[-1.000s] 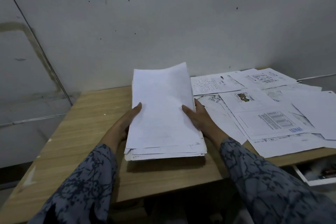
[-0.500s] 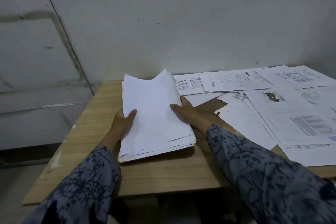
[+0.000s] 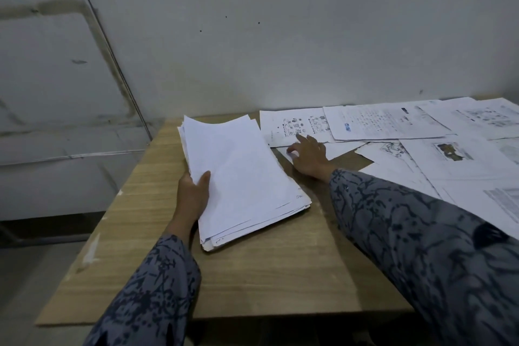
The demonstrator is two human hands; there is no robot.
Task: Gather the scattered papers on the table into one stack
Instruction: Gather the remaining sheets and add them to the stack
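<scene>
Our left hand (image 3: 193, 194) clamps thumb over, fingers under, the stack (image 3: 238, 174) on the wooden table (image 3: 252, 275), apparently to steady it. Our right hand (image 3: 307, 153), fingers (image 3: 300, 137) spread, presses a printed sheet (image 3: 292, 126) just beside the stack, likely to drag it over. More loose papers (image 3: 421, 149) overlap to the right.

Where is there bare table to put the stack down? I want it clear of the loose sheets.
Bare wood runs along the near edge of the table, between the stack and the front, and down the left side beside the left hand. It is crowded to the right: loose sheets overlap past the right hand.
</scene>
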